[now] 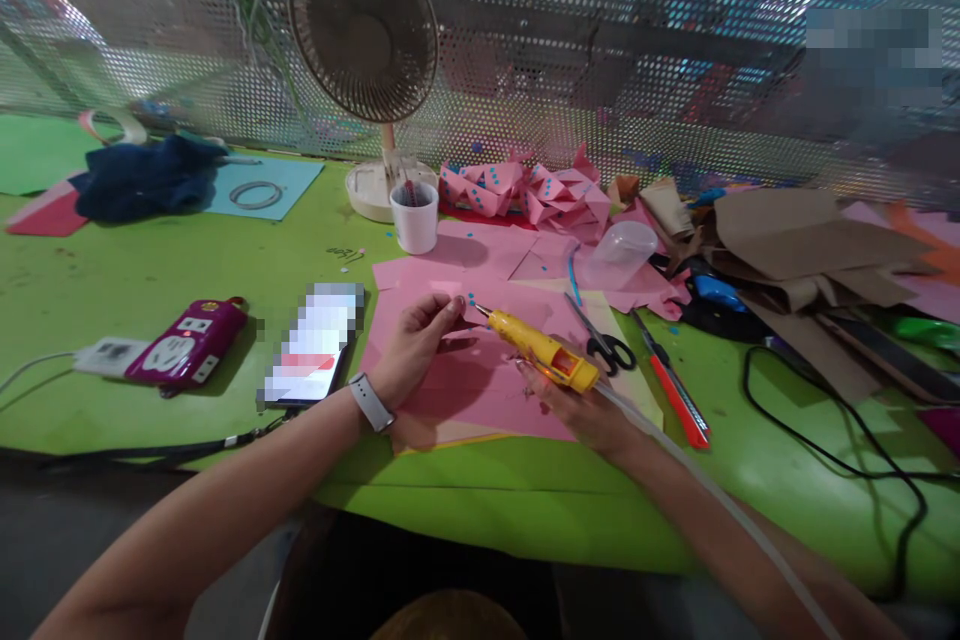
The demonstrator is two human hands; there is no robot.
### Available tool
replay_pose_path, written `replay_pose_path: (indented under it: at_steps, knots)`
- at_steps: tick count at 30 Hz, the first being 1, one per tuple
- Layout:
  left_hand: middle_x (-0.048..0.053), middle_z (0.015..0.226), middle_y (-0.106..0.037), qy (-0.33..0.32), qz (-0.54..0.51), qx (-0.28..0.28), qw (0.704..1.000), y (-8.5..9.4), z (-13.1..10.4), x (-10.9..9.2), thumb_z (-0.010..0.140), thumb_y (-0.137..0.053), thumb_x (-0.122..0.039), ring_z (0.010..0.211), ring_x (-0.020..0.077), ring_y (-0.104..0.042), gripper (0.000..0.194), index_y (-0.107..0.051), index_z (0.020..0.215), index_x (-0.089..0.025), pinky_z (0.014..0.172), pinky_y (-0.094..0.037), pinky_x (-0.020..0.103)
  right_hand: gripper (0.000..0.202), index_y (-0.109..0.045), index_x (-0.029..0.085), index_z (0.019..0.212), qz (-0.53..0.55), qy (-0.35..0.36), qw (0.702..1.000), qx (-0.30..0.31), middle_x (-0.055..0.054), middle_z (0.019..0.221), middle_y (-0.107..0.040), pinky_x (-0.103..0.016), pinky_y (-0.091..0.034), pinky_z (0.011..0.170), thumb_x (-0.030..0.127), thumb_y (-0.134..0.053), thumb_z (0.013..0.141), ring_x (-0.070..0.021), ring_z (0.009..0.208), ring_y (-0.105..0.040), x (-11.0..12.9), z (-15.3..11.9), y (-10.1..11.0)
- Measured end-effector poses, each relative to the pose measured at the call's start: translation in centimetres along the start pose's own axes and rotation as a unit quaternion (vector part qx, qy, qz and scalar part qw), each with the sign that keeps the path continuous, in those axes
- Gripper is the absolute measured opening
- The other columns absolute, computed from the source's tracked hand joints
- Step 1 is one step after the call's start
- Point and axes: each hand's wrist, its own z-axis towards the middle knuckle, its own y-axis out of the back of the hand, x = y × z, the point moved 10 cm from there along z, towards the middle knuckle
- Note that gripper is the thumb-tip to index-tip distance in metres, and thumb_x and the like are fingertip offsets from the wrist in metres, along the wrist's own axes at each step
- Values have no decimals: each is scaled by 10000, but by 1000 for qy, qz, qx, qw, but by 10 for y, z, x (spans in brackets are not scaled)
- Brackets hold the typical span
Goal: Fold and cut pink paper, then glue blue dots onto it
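Observation:
My left hand (427,325), with a grey band at the wrist, is closed in a pinch above the pink paper (465,400). What lies between its fingertips is too small to make out; small blue dots (471,298) show right beside the thumb. My right hand (574,405) is wrapped round a yellow glue gun (532,345). Its metal tip points left and comes close to my left fingertips. A long whitish strand (675,450) runs from the gun's rear along my right forearm. Black-handled scissors (611,350) lie just right of the gun.
A red utility knife (679,395) and black cable (825,440) lie at right, before brown paper scraps (795,230). Behind stand a white cup (415,218), a fan (367,30) and folded pink paper shapes (525,190). A phone (315,345) and purple power strip (191,345) lie left.

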Motion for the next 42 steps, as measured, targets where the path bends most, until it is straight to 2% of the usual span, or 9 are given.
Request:
replay_pose_path:
  at_steps: [6, 11, 16, 22, 29, 36, 42]
  knots:
    - [-13, 790, -594, 0, 12, 5, 1000, -2, -2, -2, 749, -757, -430, 775, 122, -628, 316, -616, 830, -159, 720, -589, 290, 192, -614, 210, 916, -7, 13, 1000, -24, -57, 828, -651, -343, -545, 584, 382, -623, 832, -191, 670, -619, 4, 0, 3]
    - [-16, 794, -580, -4, 16, 3, 1000, -2, -2, -3, 752, -755, -422, 775, 122, -626, 312, -606, 818, -157, 723, -593, 298, 120, -601, 211, 860, -11, 14, 1000, -4, -6, 737, -596, -279, -507, 519, 326, -628, 842, -137, 583, -564, 6, 1, 0]
    - [-16, 780, -577, -7, 19, -1, 1000, -3, -3, -4, 754, -752, -421, 756, 114, -614, 310, -602, 813, -157, 726, -593, 296, 147, -589, 200, 890, -1, -4, 1000, -1, -1, 769, -600, -239, -479, 475, 327, -640, 838, -117, 570, -552, 0, 1, -1]
    - [-27, 769, -545, -16, 30, -3, 999, -4, -4, -9, 756, -748, -428, 740, 100, -593, 309, -604, 796, -157, 735, -593, 295, 159, -603, 183, 885, -17, -4, 1000, -2, 2, 752, -595, -249, -497, 533, 329, -644, 836, -119, 593, -562, 0, 1, 0]
    - [-23, 779, -547, -19, 34, -3, 999, -4, -4, -9, 742, -756, -440, 742, 101, -589, 325, -600, 784, -158, 721, -596, 283, 154, -596, 186, 882, -7, 0, 1000, -5, -3, 777, -601, -238, -490, 512, 325, -643, 836, -114, 592, -564, 1, 2, -1]
    - [-19, 790, -554, -18, 44, -7, 999, -4, -5, -10, 737, -754, -458, 757, 105, -598, 338, -605, 787, -159, 720, -590, 269, 197, -597, 179, 898, -4, -29, 1000, 7, 11, 715, -562, -229, -459, 455, 358, -642, 830, -115, 556, -539, 0, 2, -2]
    - [-8, 809, -576, -22, 47, -4, 999, -4, -5, -10, 742, -754, -451, 764, 108, -601, 330, -616, 802, -158, 717, -589, 267, 183, -606, 179, 901, -6, -16, 1000, 2, 14, 705, -556, -235, -470, 472, 346, -636, 832, -116, 560, -534, 0, 3, -2]
